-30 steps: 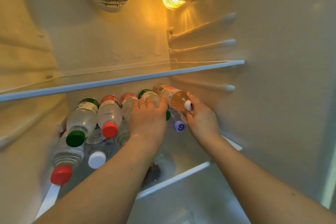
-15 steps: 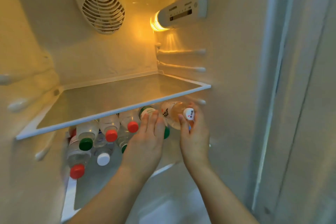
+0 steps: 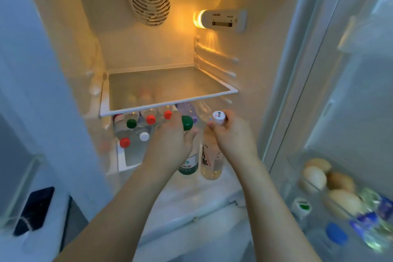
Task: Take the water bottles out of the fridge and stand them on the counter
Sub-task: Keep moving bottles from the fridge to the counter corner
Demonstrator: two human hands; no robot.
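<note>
My left hand [image 3: 170,144] grips a green-capped bottle [image 3: 188,164] by its neck, and the bottle hangs upright in front of the lower fridge shelf. My right hand [image 3: 231,134] holds a white-capped bottle [image 3: 211,164] of pale yellow liquid at the cap, also hanging upright beside the first. Behind them, several more bottles [image 3: 136,127] lie on their sides under the glass shelf, with red, green and white caps facing me. A purple-capped bottle [image 3: 189,110] lies behind my hands.
The glass shelf [image 3: 170,102] juts out just above my hands. The open door on the right has a rack with eggs [image 3: 314,176] and small bottles [image 3: 336,234]. A dark phone [image 3: 34,210] lies on a surface at the lower left.
Both hands have pulled their bottles out from under the shelf and turned them upright. My view has backed away from the fridge, so the door rack shows.
</note>
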